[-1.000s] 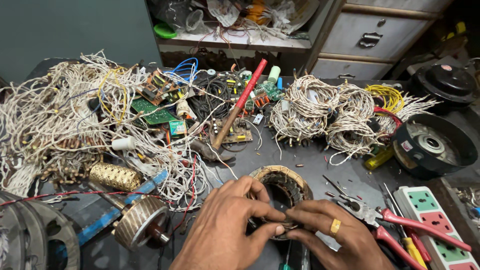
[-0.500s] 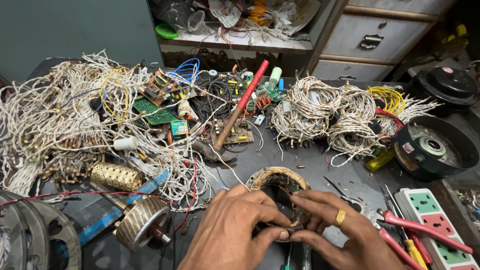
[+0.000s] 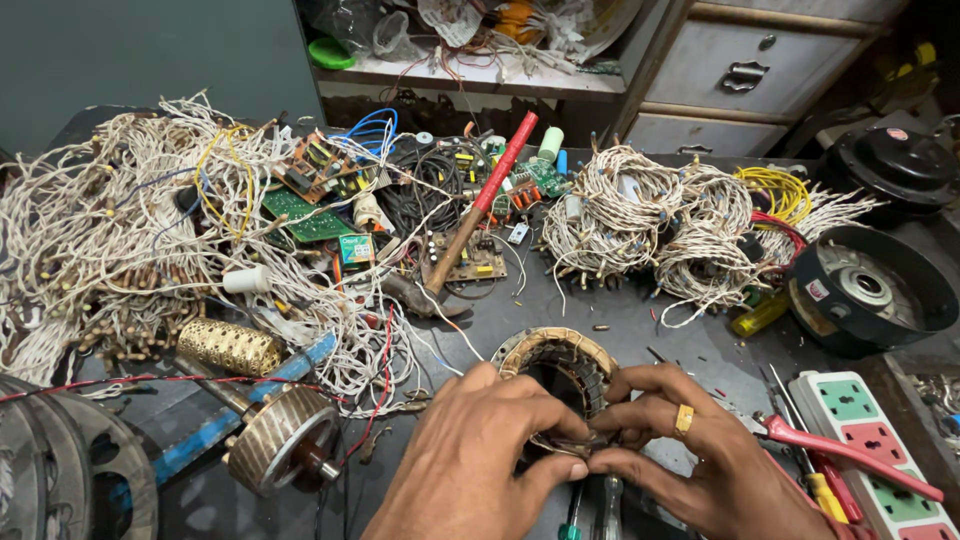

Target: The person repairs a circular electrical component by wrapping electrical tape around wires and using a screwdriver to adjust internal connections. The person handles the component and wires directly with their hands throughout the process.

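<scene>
**Two hands closed on a motor stator**

Two hands are seen at the near edge of the dark table, both pinching the near rim of a ring-shaped motor stator with wound coils. The left hand is curled, its thumb and fingertips pressed onto the stator's near edge. The right hand (a gold ring is worn on one finger) is pressed against the same edge from the other side, fingertips meeting those of the left.

Left of the stator, a ribbed rotor on a shaft is laid beside a brass-coloured perforated cylinder. Beyond the stator, a hammer with a red handle is rested on circuit boards and tangled wire. Right of the stator, red-handled pliers are lying against a white power strip. Behind and to the right of the stator, bundles of pale wire are heaped, and a black round motor housing is set further right.
</scene>
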